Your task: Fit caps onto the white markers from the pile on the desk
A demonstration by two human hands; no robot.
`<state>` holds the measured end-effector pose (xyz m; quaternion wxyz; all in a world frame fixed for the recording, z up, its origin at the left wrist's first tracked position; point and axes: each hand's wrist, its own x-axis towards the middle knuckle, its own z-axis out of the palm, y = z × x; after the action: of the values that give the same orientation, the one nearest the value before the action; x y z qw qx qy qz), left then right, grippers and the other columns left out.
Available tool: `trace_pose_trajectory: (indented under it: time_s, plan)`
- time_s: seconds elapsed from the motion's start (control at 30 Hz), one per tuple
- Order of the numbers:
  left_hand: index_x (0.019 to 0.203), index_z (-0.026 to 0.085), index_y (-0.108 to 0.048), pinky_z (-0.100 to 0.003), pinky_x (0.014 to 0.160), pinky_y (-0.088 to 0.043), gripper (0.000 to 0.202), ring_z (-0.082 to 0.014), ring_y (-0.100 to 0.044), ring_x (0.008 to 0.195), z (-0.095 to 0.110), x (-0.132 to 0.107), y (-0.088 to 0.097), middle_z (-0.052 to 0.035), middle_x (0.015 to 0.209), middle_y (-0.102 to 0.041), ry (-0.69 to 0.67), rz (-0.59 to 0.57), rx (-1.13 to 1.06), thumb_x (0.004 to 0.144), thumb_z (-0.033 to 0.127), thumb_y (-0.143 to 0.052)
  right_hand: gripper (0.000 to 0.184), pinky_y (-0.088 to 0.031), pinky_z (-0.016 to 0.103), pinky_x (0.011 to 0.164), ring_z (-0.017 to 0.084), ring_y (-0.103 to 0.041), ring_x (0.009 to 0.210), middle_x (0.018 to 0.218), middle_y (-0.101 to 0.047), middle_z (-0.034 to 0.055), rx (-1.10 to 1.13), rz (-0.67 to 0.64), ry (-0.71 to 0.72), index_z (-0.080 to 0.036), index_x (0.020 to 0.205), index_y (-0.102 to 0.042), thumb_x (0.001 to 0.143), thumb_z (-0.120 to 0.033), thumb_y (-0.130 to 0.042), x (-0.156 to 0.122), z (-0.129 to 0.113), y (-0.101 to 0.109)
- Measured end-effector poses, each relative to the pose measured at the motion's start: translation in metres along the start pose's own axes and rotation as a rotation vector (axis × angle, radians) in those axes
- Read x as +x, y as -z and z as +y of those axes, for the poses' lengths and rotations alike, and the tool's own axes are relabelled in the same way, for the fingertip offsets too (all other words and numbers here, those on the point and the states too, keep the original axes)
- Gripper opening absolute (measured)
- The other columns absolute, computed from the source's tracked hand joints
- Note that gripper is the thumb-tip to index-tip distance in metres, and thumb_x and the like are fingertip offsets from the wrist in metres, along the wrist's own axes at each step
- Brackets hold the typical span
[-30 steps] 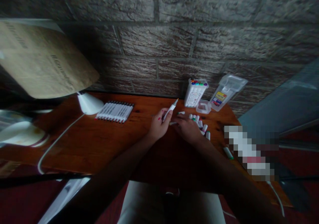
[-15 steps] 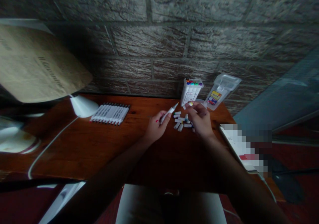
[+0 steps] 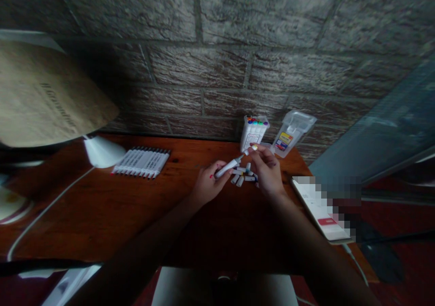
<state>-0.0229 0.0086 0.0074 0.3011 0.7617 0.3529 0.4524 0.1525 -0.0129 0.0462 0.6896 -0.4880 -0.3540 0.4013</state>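
Note:
My left hand (image 3: 205,186) is closed round a white marker (image 3: 228,166) whose bare tip points up and to the right. My right hand (image 3: 267,170) pinches a small marker cap (image 3: 253,148) right at that tip. Several loose white caps (image 3: 242,177) lie on the wooden table (image 3: 118,206) just under both hands. Behind them a white box of coloured markers (image 3: 253,133) stands upright against the brick wall.
A row of several white markers (image 3: 141,162) lies at the back left. A white lamp base (image 3: 102,152) with its cord and a tan lampshade (image 3: 44,97) fill the left. A clear plastic case (image 3: 290,131) leans at the wall. A white flat device (image 3: 319,208) lies at the right edge.
My right hand left the pile of caps, lifted one cap and brought it to the marker tip. My left hand kept hold of the marker. The camera view shifted slightly right.

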Motion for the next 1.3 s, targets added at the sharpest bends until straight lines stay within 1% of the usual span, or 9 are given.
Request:
trace_pose_trajectory:
  time_s: [0.13,0.33,0.5,0.6,0.73,0.83,1.07,1.17,1.3]
  plan:
    - [0.097,0.019,-0.067,-0.02,0.065,-0.049,0.015,-0.0104,-0.065,0.067,0.0,-0.001,0.0,0.0001,0.082,-0.074,-0.016,0.006,-0.003,0.095,0.033,-0.065,0.045,-0.032,0.022,0.047,0.006,-0.044,0.052,0.071,-0.061,-0.0046,-0.014,-0.059,-0.034,-0.019,0.098,-0.068,0.067,-0.047,-0.086,-0.002,-0.003,-0.002]
    - [0.1,0.019,-0.067,-0.022,0.068,-0.051,0.016,-0.0114,-0.067,0.071,-0.005,-0.001,-0.001,0.0001,0.083,-0.074,-0.016,0.024,-0.008,0.094,0.034,-0.068,0.043,-0.029,0.022,0.045,0.005,-0.04,0.049,0.063,-0.057,-0.0055,-0.078,-0.089,-0.034,-0.018,0.093,-0.07,0.067,-0.049,-0.085,-0.004,-0.005,-0.004]
    - [0.1,0.02,-0.067,-0.022,0.067,-0.051,0.015,-0.0119,-0.068,0.071,-0.007,-0.001,-0.001,-0.0004,0.084,-0.075,-0.033,0.054,-0.014,0.093,0.033,-0.069,0.044,-0.029,0.022,0.046,0.006,-0.04,0.05,0.063,-0.056,-0.0056,-0.113,-0.158,-0.051,-0.019,0.09,-0.071,0.065,-0.052,-0.085,-0.003,-0.002,-0.003]
    - [0.099,0.02,-0.067,-0.022,0.068,-0.051,0.014,-0.0117,-0.068,0.071,-0.006,-0.002,0.0,-0.0001,0.084,-0.075,-0.047,0.06,-0.006,0.093,0.033,-0.069,0.044,-0.03,0.023,0.046,0.006,-0.039,0.049,0.059,-0.053,-0.0065,-0.135,-0.191,-0.071,-0.019,0.09,-0.07,0.067,-0.053,-0.085,-0.003,-0.004,-0.002]
    - [0.1,0.02,-0.067,-0.022,0.068,-0.051,0.016,-0.0116,-0.068,0.071,-0.005,-0.002,0.0,-0.0003,0.084,-0.075,-0.058,0.082,-0.006,0.093,0.033,-0.069,0.045,-0.028,0.022,0.045,0.006,-0.038,0.048,0.057,-0.051,-0.0073,-0.154,-0.23,-0.096,-0.018,0.093,-0.07,0.071,-0.054,-0.083,-0.005,-0.007,0.0]
    - [0.1,0.02,-0.067,-0.022,0.067,-0.05,0.016,-0.0116,-0.067,0.07,-0.004,-0.001,-0.001,-0.0002,0.083,-0.074,-0.055,0.077,-0.006,0.094,0.034,-0.068,0.046,-0.027,0.022,0.044,0.005,-0.038,0.047,0.057,-0.051,-0.0074,-0.141,-0.243,-0.113,-0.018,0.095,-0.07,0.071,-0.055,-0.083,-0.005,-0.008,0.0]
    - [0.096,0.019,-0.068,-0.021,0.061,-0.045,0.019,-0.0097,-0.059,0.062,0.0,-0.002,0.001,0.0016,0.074,-0.07,-0.052,0.029,0.021,0.097,0.038,-0.064,0.042,-0.027,0.02,0.044,0.004,-0.037,0.047,0.055,-0.051,-0.0076,-0.142,-0.32,-0.122,-0.018,0.084,-0.069,0.072,-0.056,-0.082,-0.005,-0.011,0.0]
    - [0.095,0.019,-0.067,-0.021,0.063,-0.046,0.021,-0.0104,-0.061,0.065,0.003,-0.002,0.002,0.0008,0.077,-0.07,-0.039,0.006,0.019,0.097,0.039,-0.062,0.041,-0.028,0.019,0.043,0.004,-0.038,0.046,0.056,-0.053,-0.0071,-0.131,-0.334,-0.15,-0.018,0.079,-0.069,0.07,-0.055,-0.083,-0.006,-0.01,-0.001]
    - [0.094,0.019,-0.066,-0.021,0.068,-0.048,0.02,-0.0112,-0.064,0.07,0.001,-0.002,0.002,-0.0002,0.081,-0.072,-0.053,-0.022,-0.009,0.098,0.038,-0.06,0.039,-0.038,0.019,0.048,0.005,-0.049,0.054,0.069,-0.064,-0.0034,-0.133,-0.365,-0.172,-0.019,0.082,-0.072,0.062,-0.048,-0.09,-0.007,-0.001,-0.001]
